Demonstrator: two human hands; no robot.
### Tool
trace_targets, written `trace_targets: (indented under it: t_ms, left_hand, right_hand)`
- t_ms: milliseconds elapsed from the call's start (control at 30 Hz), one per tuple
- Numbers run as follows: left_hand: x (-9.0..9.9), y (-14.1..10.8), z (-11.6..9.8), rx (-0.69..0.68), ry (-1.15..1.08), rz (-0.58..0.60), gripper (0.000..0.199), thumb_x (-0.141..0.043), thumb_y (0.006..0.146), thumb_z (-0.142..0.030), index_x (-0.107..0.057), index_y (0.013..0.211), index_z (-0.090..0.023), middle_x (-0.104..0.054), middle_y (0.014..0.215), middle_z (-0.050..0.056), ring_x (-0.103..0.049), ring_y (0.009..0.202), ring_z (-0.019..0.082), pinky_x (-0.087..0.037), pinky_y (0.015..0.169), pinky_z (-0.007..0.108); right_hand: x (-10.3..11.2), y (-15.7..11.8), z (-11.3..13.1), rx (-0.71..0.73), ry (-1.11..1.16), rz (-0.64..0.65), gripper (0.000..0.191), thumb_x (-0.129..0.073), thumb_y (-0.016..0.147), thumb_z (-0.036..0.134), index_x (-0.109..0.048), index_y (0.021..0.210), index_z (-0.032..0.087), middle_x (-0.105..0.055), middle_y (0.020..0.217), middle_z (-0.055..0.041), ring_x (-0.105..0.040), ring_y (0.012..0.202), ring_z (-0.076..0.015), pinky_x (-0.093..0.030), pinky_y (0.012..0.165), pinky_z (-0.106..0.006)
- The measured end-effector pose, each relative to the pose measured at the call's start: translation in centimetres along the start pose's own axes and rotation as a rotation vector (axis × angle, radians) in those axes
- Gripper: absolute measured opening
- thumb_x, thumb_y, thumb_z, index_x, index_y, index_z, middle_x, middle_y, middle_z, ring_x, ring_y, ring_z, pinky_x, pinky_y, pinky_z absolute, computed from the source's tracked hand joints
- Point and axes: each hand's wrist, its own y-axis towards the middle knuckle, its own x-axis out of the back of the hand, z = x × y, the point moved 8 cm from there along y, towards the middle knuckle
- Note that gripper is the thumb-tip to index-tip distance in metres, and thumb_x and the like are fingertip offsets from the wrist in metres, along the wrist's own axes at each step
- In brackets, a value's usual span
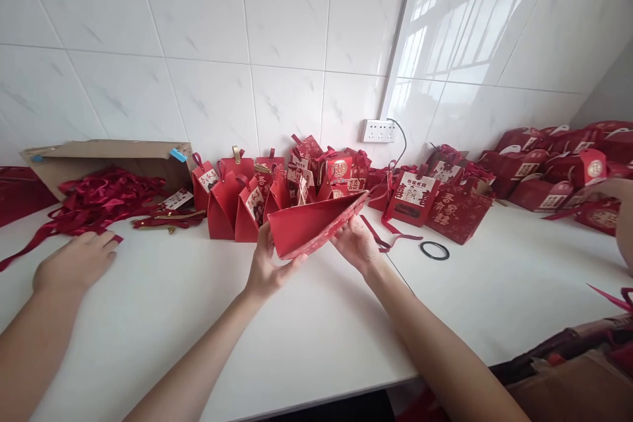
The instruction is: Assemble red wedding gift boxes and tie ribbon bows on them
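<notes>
Nearer than the right fingers and off to their right, brown cardboard (568, 379) and a pink ribbon end (609, 297) are cut off by the frame. The left hand (267, 271) and right hand (357, 245) hold a red box (314, 221) between them, tilted above the white table (297, 356). The left thumb presses along its lower edge while the other left fingers go behind it; the right fingers grip its right end, their tips partly hidden. Its patterned side is too foreshortened to read.

Right of the right fingers lies a black ring (434, 250). Far to the left of the left fingers, another person's hand (76, 262) rests on the table, fingers loosely curled; at the far right another arm (623, 211) is blurred and cut off, its finger state unclear.

Just beyond the left fingers stand upright red boxes (221, 214), partly covered by the held one. Beyond the right fingers, 囍 can be read on a small box (355, 186); to their right, a window-fronted box (413, 196) and a patterned box (455, 214) carry pale Chinese characters. Farther left are a heap of dark red ribbon (113, 201) and an open carton (109, 148); far right, piled handled boxes (548, 171) bear labels too small to read. Behind everything, a socket strip (380, 131) sits against the glossy tiled wall (287, 20), which reflects a barred window.
</notes>
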Motion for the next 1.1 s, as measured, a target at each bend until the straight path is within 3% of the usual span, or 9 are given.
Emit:
trace_targets:
  t_ms: [167, 333, 500, 600, 700, 767, 833, 967, 1100]
  left_hand:
    - [0.1, -0.1, -0.5, -0.085, 0.102, 0.005, 0.064, -0.074, 0.065, -0.035, -0.041, 0.118, -0.022, -0.058, 0.113, 0.011, -0.058, 0.105, 0.026, -0.05, 0.087, 0.038]
    - [-0.2, 0.0, 1.9, 0.129, -0.02, 0.067, 0.067, -0.075, 0.065, -0.033, -0.04, 0.122, -0.022, -0.058, 0.117, 0.011, -0.057, 0.109, 0.027, -0.046, 0.095, 0.041]
    - [-3.3, -1.4, 2.9, 0.303, -0.209, 0.267, 0.051, -0.081, 0.058, -0.035, -0.062, 0.105, -0.026, -0.068, 0.102, 0.005, -0.058, 0.108, 0.034, -0.048, 0.091, 0.047]
    - [-4.3, -2.4, 2.9, 0.374, -0.391, 0.16, 0.049, -0.08, 0.056, -0.044, -0.065, 0.099, -0.027, -0.07, 0.089, 0.005, -0.061, 0.101, 0.035, -0.052, 0.079, 0.048]
    - [-5.0, -2.8, 3.0, 0.422, -0.475, 0.15, 0.054, -0.082, 0.055, -0.044, -0.064, 0.104, -0.029, -0.069, 0.095, 0.004, -0.06, 0.102, 0.034, -0.051, 0.081, 0.047]
    - [-5.2, -2.6, 3.0, 0.45, -0.448, 0.238, 0.056, -0.082, 0.056, -0.037, -0.062, 0.109, -0.031, -0.068, 0.105, 0.002, -0.058, 0.107, 0.033, -0.048, 0.09, 0.047]
    - [-5.0, -2.3, 3.1, 0.458, -0.383, 0.321, 0.053, -0.08, 0.061, -0.032, -0.061, 0.111, -0.032, -0.066, 0.113, 0.0, -0.056, 0.113, 0.031, -0.044, 0.097, 0.046]
    - [-4.6, -2.0, 3.6, 0.442, -0.29, 0.38, 0.048, -0.075, 0.068, -0.032, -0.058, 0.113, -0.033, -0.064, 0.119, -0.002, -0.054, 0.116, 0.028, -0.043, 0.099, 0.043]
    - [-4.8, -2.2, 4.0, 0.442, -0.249, 0.399, 0.047, -0.075, 0.068, -0.034, -0.058, 0.113, -0.032, -0.065, 0.116, -0.002, -0.057, 0.113, 0.028, -0.047, 0.095, 0.042]
  right_hand:
    - [0.0, 0.1, -0.1, 0.003, -0.02, 0.012, 0.016, -0.074, 0.067, 0.023, -0.06, 0.075, 0.025, -0.067, 0.077, 0.0063, -0.062, 0.073, -0.0117, -0.053, 0.07, -0.026]
    - [0.5, 0.1, -0.1, -0.012, -0.058, -0.069, 0.028, -0.077, 0.065, 0.038, -0.063, 0.085, 0.026, -0.07, 0.085, 0.003, -0.064, 0.079, -0.0153, -0.053, 0.073, -0.029]
    - [-1.1, -0.4, 1.3, 0.045, -0.165, -0.044, 0.036, -0.077, 0.063, 0.044, -0.066, 0.091, 0.023, -0.07, 0.087, -0.0016, -0.065, 0.084, -0.021, -0.053, 0.075, -0.034]
    - [-2.2, -0.9, 2.5, 0.101, -0.256, -0.028, 0.03, -0.076, 0.065, 0.043, -0.066, 0.084, 0.022, -0.07, 0.083, -0.0029, -0.065, 0.085, -0.0228, -0.052, 0.077, -0.037]
    - [-2.8, -1.2, 3.2, 0.15, -0.37, -0.031, 0.035, -0.075, 0.065, 0.043, -0.066, 0.091, 0.021, -0.069, 0.087, -0.0044, -0.065, 0.085, -0.0228, -0.051, 0.079, -0.039]
    - [-3.0, -1.4, 3.9, 0.249, -0.495, -0.066, 0.042, -0.071, 0.071, 0.041, -0.061, 0.107, 0.024, -0.067, 0.09, -0.0039, -0.064, 0.083, -0.0204, -0.051, 0.077, -0.039]
    - [-3.2, -2.2, 5.3, 0.468, -0.72, -0.153, 0.044, -0.064, 0.078, 0.037, -0.053, 0.119, 0.027, -0.063, 0.092, -0.0028, -0.061, 0.081, -0.0175, -0.051, 0.076, -0.037]
    - [-5.4, -4.7, 6.6, 0.958, -1.273, -0.283, 0.026, -0.051, 0.086, 0.024, -0.055, 0.111, 0.025, -0.055, 0.106, -0.0063, -0.054, 0.101, -0.0191, -0.046, 0.088, -0.04]
    - [-6.1, -4.7, 5.8, 0.983, -1.431, -0.231, 0.025, -0.044, 0.089, 0.02, -0.054, 0.111, 0.025, -0.053, 0.109, -0.0079, -0.05, 0.108, -0.0201, -0.046, 0.089, -0.041]
